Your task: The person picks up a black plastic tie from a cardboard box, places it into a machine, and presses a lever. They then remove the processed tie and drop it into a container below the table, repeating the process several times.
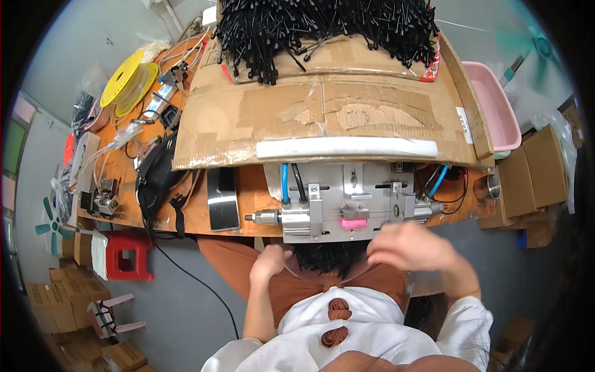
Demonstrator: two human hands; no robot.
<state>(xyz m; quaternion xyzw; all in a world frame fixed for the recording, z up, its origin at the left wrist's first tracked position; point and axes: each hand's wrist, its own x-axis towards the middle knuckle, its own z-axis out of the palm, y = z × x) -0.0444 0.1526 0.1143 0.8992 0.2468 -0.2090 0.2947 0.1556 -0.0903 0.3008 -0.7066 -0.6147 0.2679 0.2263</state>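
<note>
My left hand point(268, 260) is closed in a pinch at the front edge of the bench, above my lap. My right hand point(406, 247), slightly blurred, has its fingers curled at the lower right corner of the metal fixture point(331, 232). A thin, pale, see-through strand or edge point(331, 283) curves down between the two hands; its kind is unclear. Below and between them lies a bunch of black pieces point(328, 257). A pink block point(354, 223) sits at the fixture's front. What lies between my fingers is hidden.
A cardboard shelf point(248, 124) overhangs the fixture and carries a heap of black cable-like pieces point(328, 25). To the left are a black phone-like slab point(222, 198), a black bag point(158, 173) and a yellow spool point(122, 77). A pink tub point(493, 108) stands right.
</note>
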